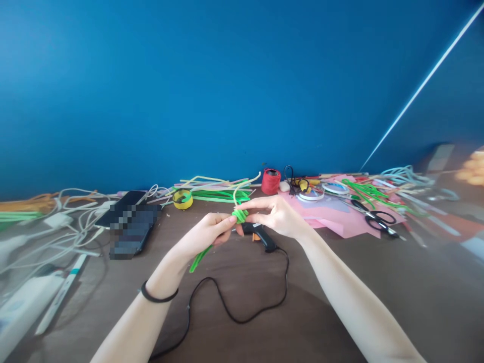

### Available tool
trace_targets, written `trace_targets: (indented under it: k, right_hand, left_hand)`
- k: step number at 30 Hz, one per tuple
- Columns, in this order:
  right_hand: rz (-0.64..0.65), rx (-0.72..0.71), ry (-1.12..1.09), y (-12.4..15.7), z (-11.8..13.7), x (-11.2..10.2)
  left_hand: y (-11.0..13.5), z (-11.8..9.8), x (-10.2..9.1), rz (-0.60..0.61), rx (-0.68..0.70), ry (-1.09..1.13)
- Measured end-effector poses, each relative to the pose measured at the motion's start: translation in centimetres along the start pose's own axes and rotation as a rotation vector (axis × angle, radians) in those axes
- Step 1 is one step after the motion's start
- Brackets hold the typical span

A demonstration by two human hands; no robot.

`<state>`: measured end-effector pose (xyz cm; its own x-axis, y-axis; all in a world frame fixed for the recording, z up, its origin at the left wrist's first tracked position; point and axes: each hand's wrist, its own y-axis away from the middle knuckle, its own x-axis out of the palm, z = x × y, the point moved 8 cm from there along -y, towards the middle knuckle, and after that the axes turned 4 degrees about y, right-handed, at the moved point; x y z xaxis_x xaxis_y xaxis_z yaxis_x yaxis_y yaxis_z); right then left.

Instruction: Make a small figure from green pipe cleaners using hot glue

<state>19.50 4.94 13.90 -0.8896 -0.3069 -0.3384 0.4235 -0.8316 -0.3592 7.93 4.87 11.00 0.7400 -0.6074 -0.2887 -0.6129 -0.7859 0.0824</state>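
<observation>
Green pipe cleaners [239, 216], bent into a small bunch, are held between my two hands above the table. My left hand [212, 231] is closed on the bunch, its thumb pressed on the near side, and straight green ends poke out below the palm. From the right, my right hand [278, 216] pinches the same bunch with thumb and fingers. A pale cream pipe cleaner [236, 194] rises out of the bunch and curves to the right. Behind my right hand lies a black glue gun [267, 241], partly hidden.
The glue gun's black cord [234, 318] loops across the near table. Two phones [138, 232] and white cables [81, 222] lie left. Along the blue wall are yellow tape [183, 199], a red spool [270, 181] and loose green pipe cleaners [215, 195]. Scissors [378, 220] rest by pink paper [340, 217] on the right.
</observation>
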Motion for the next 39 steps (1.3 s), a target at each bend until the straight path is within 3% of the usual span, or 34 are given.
trace_targets:
  k: [10,17,23,28,39]
  right_hand:
    - [-0.021,-0.032,0.208,-0.1,0.3,0.2]
    - [-0.067,-0.012,0.147,-0.2,-0.4,0.5]
    - [0.005,-0.014,0.114,-0.3,-0.2,0.9]
    - [0.04,-0.039,0.069,-0.3,0.2,1.4]
    - [-0.1,0.025,-0.051,-0.5,-1.7,1.5]
  left_hand:
    - [0.4,0.3,0.4,-0.07,-0.066,0.191]
    - [-0.1,0.4,0.0,-0.099,-0.037,0.279]
    - [-0.5,1.0,-0.3,-0.146,-0.026,0.316]
    - [-0.7,1.7,0.1,-0.102,-0.017,0.425]
    - [-0.7,1.5,-0.1,-0.137,-0.007,0.363]
